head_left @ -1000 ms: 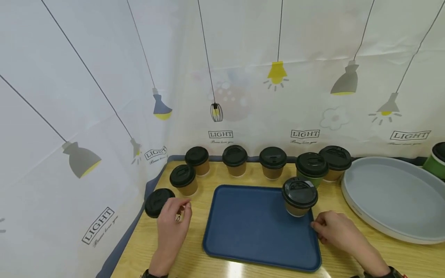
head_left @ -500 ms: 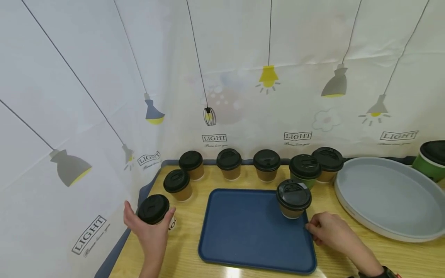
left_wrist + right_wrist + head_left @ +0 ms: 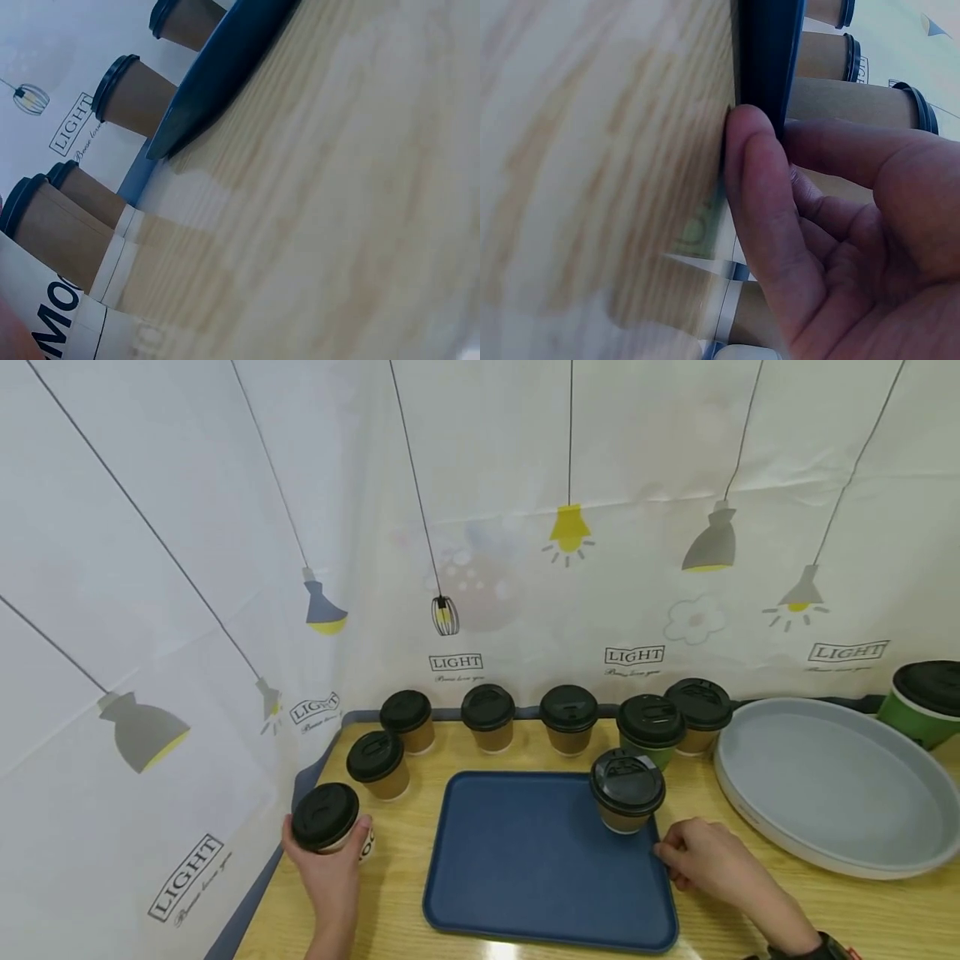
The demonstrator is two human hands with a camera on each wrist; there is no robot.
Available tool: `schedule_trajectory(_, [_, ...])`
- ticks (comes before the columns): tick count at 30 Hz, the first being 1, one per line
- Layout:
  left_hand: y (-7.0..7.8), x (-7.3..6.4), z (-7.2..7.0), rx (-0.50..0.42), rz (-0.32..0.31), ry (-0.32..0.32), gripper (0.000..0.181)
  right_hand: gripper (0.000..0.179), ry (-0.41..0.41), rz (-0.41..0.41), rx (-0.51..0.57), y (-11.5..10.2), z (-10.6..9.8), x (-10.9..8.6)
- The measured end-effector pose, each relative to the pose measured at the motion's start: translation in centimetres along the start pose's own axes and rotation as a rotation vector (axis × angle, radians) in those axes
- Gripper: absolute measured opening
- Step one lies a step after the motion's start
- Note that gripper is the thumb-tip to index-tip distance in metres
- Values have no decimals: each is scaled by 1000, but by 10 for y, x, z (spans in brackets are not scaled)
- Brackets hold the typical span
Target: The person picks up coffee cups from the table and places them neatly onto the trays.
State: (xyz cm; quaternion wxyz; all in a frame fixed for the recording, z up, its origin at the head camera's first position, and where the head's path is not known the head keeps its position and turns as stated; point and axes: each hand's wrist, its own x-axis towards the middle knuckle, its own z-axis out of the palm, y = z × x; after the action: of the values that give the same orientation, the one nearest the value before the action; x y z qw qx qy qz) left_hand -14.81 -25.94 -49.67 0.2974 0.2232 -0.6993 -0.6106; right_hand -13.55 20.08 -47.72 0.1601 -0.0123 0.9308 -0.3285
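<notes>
My left hand (image 3: 327, 870) holds a white paper cup (image 3: 365, 846) with a black lid and dark lettering at the table's left edge, thumb on its right side and fingers round the left. In the left wrist view this lettered cup (image 3: 60, 319) shows at the lower left, with a thumb at the frame edge. My right hand (image 3: 711, 861) pinches the right rim of a blue tray (image 3: 540, 868) between thumb and index finger, as the right wrist view shows against the tray wall (image 3: 769, 67). A brown lidded cup (image 3: 626, 793) stands on the tray's back right corner.
Behind the tray stand several brown lidded cups (image 3: 568, 718) and a green one (image 3: 649, 727). Another brown cup (image 3: 380, 766) is just behind the left hand's cup. A round grey tray (image 3: 832, 785) lies at right, a larger green cup (image 3: 924, 703) beyond it. A printed cloth (image 3: 517, 560) hangs behind.
My left hand has opened out, gone left round the white cup and closed its grip on it. My right hand has stayed at the tray rim. The head view has shifted slightly.
</notes>
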Motion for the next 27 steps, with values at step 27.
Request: schedule_trajectory(27, [73, -71, 69, -252, 301, -388, 79, 28, -7, 13, 47, 0, 0, 0])
